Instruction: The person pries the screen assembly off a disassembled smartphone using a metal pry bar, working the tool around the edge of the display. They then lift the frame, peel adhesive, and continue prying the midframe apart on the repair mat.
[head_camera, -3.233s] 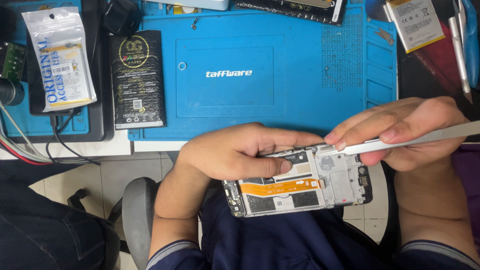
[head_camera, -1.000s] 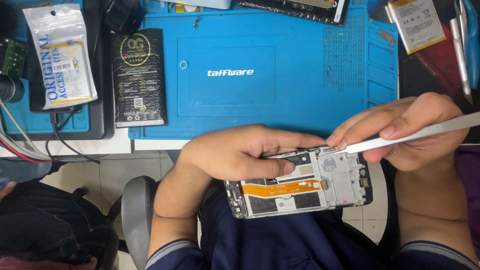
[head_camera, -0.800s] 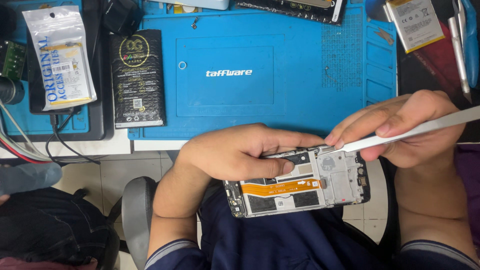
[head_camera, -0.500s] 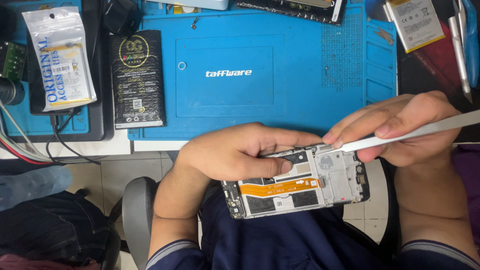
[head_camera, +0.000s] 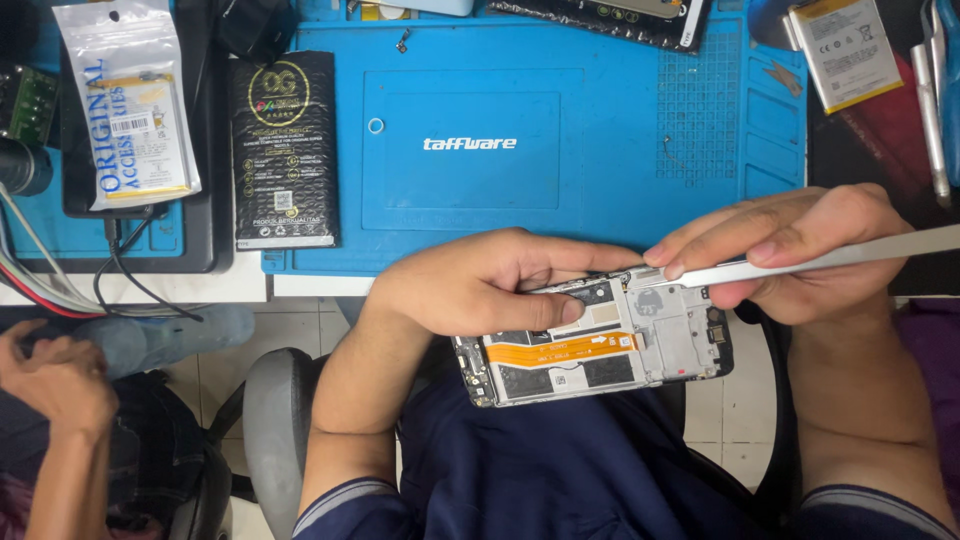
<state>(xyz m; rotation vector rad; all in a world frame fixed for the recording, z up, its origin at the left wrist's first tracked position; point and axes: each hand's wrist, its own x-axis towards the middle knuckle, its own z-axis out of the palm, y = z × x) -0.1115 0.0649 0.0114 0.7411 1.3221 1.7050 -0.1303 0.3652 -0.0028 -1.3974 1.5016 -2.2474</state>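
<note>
Blue mat (head_camera: 600, 190) is covering the worktop, opened phone frame (head_camera: 600, 345) is sitting over the lap below it, left hand (head_camera: 480, 285) is clamping its top edge, right hand (head_camera: 800, 250) is pinching metal tweezers (head_camera: 830, 260), tip touching the frame's upper corner.

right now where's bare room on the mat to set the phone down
The middle of the blue mat is bare, between the black packet on one side and the grid of small cells on the other. The far edge is crowded with parts, and a battery lies past the mat's right end. The left hand holds the phone.
</note>
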